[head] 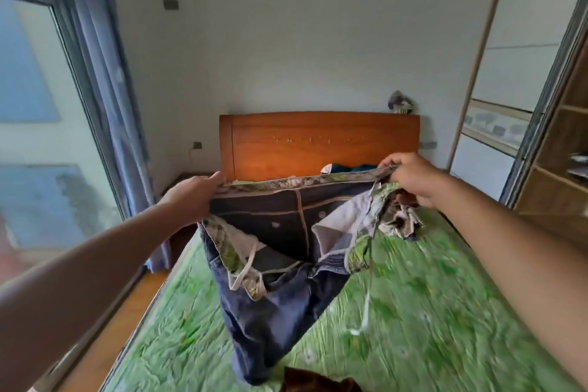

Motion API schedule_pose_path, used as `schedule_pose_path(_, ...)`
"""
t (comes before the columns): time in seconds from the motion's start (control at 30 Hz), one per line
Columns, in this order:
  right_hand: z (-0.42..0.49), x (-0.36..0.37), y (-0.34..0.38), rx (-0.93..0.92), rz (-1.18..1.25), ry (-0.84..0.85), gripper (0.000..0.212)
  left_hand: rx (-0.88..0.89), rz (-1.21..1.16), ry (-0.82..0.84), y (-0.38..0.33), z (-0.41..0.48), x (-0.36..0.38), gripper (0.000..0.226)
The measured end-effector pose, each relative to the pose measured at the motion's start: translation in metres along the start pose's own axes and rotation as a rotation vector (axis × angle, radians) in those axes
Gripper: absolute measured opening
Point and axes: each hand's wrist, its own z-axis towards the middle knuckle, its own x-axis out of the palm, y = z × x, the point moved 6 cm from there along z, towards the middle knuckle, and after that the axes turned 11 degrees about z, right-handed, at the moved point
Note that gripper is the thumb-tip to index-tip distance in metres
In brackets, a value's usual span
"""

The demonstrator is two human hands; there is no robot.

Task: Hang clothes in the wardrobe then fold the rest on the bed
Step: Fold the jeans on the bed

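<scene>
**Jeans held up by the waistband over the bed**

The pair of dark blue denim jeans with a green plaid lining (pixel 280 296) hangs in the middle of the frame, stretched out by its waistband and held in the air. Its legs droop toward the lower centre, down to the bed. The left hand (pixel 194 197) grips the left end of the waistband with fingers curled over the edge. The right hand (pixel 410 178) pinches the right end, thumb and fingers closed on the cloth.

This looks like the folding step. The garment is spread above the bed's green patterned cover (pixel 429 312), not turned toward the white-panelled sliding wardrobe (pixel 509 73) at the right edge. The next move probably calls for lowering the jeans flat onto the cover, smoothing the loose pocket linings and drawstrings, then bringing one leg over the other.

Just below the right hand lies a crumpled patterned garment (pixel 399 223). A brown garment (pixel 318 382) shows at the bottom edge. An orange wooden headboard (pixel 318 143) stands behind, and a blue curtain (pixel 105 73) hangs at upper left.
</scene>
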Motion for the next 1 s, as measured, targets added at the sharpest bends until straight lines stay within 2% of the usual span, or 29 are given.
schedule_pose_path(0.13, -0.010, -0.041, -0.006, 0.056, 0.391, -0.059, 0.043, -0.104, -0.030, 0.010, -0.039, 0.022, 0.004, 0.055)
schedule_pose_path(0.3, -0.007, -0.099, -0.013, 0.018, 0.745, -0.047, 0.032, -0.128, -0.557, -0.149, -0.107, 0.062, -0.047, 0.028)
schedule_pose_path(0.37, -0.002, -0.122, -0.011, -0.032, 0.827, -0.017, 0.035, -0.132, -0.659, -0.192, -0.130, 0.077, -0.071, 0.028)
schedule_pose_path(0.47, 0.005, -0.160, -0.008, -0.144, 0.842, 0.010, 0.042, -0.093, -0.660, -0.179, -0.160, 0.092, -0.097, 0.036)
schedule_pose_path(0.53, 0.006, -0.186, -0.009, -0.242, 0.732, 0.026, 0.043, -0.025, -0.635, -0.226, -0.178, 0.097, -0.111, 0.050)
schedule_pose_path(0.57, 0.006, -0.199, -0.009, -0.314, 0.579, 0.007, 0.044, 0.016, -0.578, -0.247, -0.186, 0.098, -0.117, 0.054)
schedule_pose_path(0.67, 0.005, -0.234, -0.005, -0.582, -0.103, -0.156, 0.046, 0.195, -0.325, -0.338, -0.214, 0.092, -0.128, 0.047)
schedule_pose_path(0.73, 0.004, -0.244, -0.002, -0.718, -0.402, -0.194, 0.048, 0.314, -0.124, -0.379, -0.231, 0.087, -0.130, 0.053)
schedule_pose_path(0.8, 0.004, -0.252, 0.000, -0.803, -0.605, -0.210, 0.048, 0.337, 0.051, -0.400, -0.244, 0.083, -0.133, 0.054)
schedule_pose_path(0.87, 0.004, -0.264, 0.005, -0.871, -0.743, -0.266, 0.055, 0.310, 0.120, -0.496, -0.258, 0.082, -0.145, 0.042)
schedule_pose_path(0.93, -0.001, -0.278, 0.013, -0.954, -0.830, -0.334, 0.055, 0.262, 0.114, -0.580, -0.271, 0.083, -0.161, 0.024)
schedule_pose_path(1.0, -0.008, -0.287, 0.019, -1.040, -0.898, -0.387, 0.051, 0.223, 0.036, -0.589, -0.279, 0.088, -0.172, 0.023)
